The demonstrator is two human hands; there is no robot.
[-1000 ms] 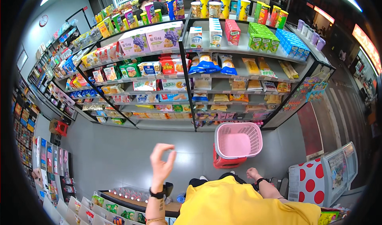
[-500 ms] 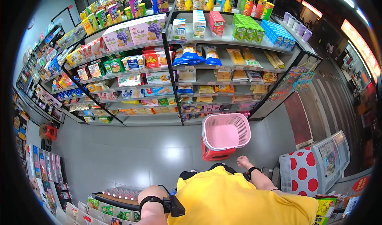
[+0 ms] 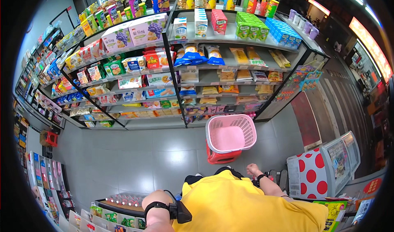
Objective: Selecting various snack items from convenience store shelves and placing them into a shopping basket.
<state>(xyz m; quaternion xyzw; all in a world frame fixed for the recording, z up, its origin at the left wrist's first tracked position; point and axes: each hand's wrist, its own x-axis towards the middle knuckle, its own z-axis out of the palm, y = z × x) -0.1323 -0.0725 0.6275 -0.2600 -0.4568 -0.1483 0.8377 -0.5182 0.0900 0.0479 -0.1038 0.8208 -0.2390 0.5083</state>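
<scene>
My right hand (image 3: 253,169) hangs low at my right side, its fingers curled in and nothing visible in them. A black band is on that wrist. Just ahead of it, and apart from it, a pink plastic basket (image 3: 230,139) rests on a red stool (image 3: 221,157); no goods show inside the basket. On my left, a black strap with a dark device (image 3: 179,212) circles the arm, and the rounded skin of my left hand (image 3: 157,198) shows above it. The fingers of that hand are hidden, so I cannot tell what they do.
Ahead stands a long shelf unit (image 3: 197,123) of packaged snacks, milk cartons (image 3: 179,28) and purple boxes (image 3: 145,28). A red-dotted freezer (image 3: 310,176) is at the right. A rack of small bags (image 3: 111,215) and a row of bottles (image 3: 127,200) lie at the lower left.
The view has shifted slightly, so the shelves and basket sit a little further left and higher. My right hand appears slightly lower and further right. Neither hand has taken hold of anything visible.
</scene>
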